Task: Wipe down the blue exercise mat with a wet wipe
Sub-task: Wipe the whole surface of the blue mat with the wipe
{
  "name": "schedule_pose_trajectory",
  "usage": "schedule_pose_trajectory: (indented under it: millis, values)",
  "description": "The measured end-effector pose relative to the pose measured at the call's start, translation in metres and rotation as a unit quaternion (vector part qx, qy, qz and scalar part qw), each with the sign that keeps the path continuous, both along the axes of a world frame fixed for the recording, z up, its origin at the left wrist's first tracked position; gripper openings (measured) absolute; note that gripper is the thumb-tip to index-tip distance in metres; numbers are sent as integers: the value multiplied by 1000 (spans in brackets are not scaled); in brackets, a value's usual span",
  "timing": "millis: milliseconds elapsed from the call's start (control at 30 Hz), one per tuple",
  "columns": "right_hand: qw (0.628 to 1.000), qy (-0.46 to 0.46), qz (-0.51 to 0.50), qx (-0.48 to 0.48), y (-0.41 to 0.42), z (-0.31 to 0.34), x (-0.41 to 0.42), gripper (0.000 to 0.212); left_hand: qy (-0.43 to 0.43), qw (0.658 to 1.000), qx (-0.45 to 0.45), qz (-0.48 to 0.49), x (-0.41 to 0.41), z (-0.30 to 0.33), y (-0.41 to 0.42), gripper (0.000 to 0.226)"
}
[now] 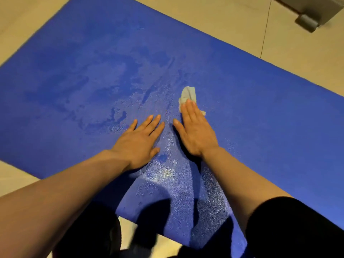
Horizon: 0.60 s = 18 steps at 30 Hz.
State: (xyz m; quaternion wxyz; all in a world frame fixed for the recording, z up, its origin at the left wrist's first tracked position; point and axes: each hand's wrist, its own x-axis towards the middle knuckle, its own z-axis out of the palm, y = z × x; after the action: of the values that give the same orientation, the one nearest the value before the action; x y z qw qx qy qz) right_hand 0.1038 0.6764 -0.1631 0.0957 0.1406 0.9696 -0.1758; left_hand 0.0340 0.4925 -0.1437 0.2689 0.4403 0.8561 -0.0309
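A large blue foam exercise mat (242,118) lies flat on a pale beige tiled floor (232,30), running diagonally across the view. Both hands rest palm-down on it with fingers straight. The left hand (138,139) lies flat on the bare mat, fingers slightly spread. The right hand (195,131), fingers together, presses its fingertips onto a crumpled whitish wet wipe (189,95) near the mat's middle, the wipe showing beyond the fingertips. Damp, glistening streaks mark the mat around and below the hands. A grey metal furniture foot (307,22) stands on the floor at upper right.
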Motion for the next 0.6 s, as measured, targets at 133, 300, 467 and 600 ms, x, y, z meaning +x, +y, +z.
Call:
schedule_pose_trajectory:
  millis: [133,300,467,600]
  values:
    - [997,-3,-72,31,14,3,38,67,2,1000,-13,1,11,2,-14,74]
    - [996,-50,-70,17,-37,0,6,73,2,999,-17,32,30,2,-14,75]
    - [998,-28,50,-4,-21,3,31,67,5,1000,-15,24,36,5,-21,73]
    - [998,17,-47,24,-4,1,75,70,15,1000,-17,22,40,4,-32,71]
